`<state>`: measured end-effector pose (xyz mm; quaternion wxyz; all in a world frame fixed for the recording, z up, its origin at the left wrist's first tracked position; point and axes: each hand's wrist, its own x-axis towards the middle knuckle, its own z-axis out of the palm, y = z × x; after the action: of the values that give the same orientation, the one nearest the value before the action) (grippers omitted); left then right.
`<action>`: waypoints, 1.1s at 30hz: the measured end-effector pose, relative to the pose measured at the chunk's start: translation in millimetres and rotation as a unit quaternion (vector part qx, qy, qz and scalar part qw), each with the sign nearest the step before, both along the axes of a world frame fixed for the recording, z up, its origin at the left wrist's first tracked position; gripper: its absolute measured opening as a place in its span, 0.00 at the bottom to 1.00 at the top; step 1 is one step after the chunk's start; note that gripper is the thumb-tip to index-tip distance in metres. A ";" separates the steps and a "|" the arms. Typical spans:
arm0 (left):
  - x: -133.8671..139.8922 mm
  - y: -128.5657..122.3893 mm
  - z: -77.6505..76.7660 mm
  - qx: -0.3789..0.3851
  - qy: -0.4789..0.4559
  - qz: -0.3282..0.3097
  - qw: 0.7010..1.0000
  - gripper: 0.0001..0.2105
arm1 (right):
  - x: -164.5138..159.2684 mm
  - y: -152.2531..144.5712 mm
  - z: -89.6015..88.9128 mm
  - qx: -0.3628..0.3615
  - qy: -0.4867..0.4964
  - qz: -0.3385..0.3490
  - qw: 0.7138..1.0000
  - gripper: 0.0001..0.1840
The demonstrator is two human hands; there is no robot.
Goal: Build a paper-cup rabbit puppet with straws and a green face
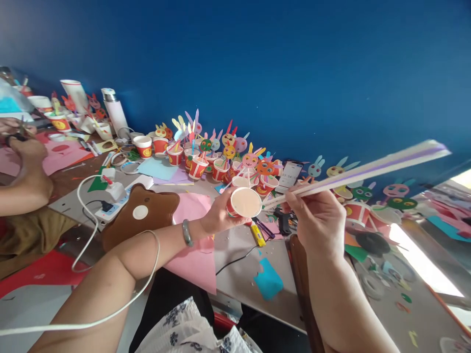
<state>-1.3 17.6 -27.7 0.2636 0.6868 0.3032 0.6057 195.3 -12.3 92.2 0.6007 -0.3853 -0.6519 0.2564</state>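
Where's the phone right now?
In the head view, the phone is right of centre, in front of the blue wall, between the orange rabbit face and the pale blue rabbit face, just beyond the person's right hand.

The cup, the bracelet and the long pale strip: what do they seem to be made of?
Cup: probably paper, mostly matte, judging by its pale inside and rounded rim.
Bracelet: perhaps polished stone, possibly glass; it is grey-green, smooth and slightly shiny.
Long strip: perhaps plastic, or paper; it is whitish with a purple stripe, so the look leaves it open.
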 end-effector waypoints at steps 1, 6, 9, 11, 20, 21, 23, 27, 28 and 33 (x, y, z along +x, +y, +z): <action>0.5 -1.0 -0.1 -0.010 0.007 -0.006 1.000 0.37 | 1.5 2.3 -6.0 -0.002 -0.006 -0.005 1.000 0.10; 4.5 -5.9 -2.4 -0.024 0.008 -0.047 0.999 0.36 | 3.9 16.2 -21.0 -0.044 -0.016 0.022 0.999 0.13; 6.8 -8.4 -4.4 -0.055 0.002 -0.070 0.996 0.35 | 1.6 18.2 -20.4 -0.063 -0.033 0.046 0.996 0.14; 7.3 -9.7 -4.9 -0.079 0.010 -0.071 0.994 0.35 | 0.9 17.5 -18.6 -0.071 -0.046 0.060 0.995 0.14; 6.2 -14.5 -6.4 -0.127 0.047 -0.073 0.988 0.36 | 5.7 17.8 -20.5 -0.034 -0.157 0.082 0.984 0.10; 6.2 -15.2 -6.9 -0.123 0.046 -0.071 0.989 0.37 | 5.2 16.6 -20.2 -0.018 -0.175 0.071 0.982 0.09; 6.1 -16.6 -7.4 -0.112 0.043 -0.065 0.991 0.38 | 3.6 13.0 -17.7 0.009 -0.214 0.047 0.976 0.07; 5.3 -19.1 -5.3 -0.076 0.049 -0.069 0.993 0.37 | 0.8 6.3 -11.4 0.052 -0.281 0.070 0.956 0.05; 5.1 -19.5 -4.2 -0.068 0.049 -0.073 0.994 0.36 | 0.5 5.6 -10.8 0.066 -0.294 0.081 0.950 0.05; 5.7 -20.8 2.3 -0.083 0.031 -0.075 0.993 0.36 | -1.1 6.3 -13.0 0.131 -0.360 0.070 0.921 0.06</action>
<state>4.5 -3.2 -25.4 0.3551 0.7020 0.3080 0.5350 194.1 -6.0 79.2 0.3514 -0.3231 -0.8770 0.0543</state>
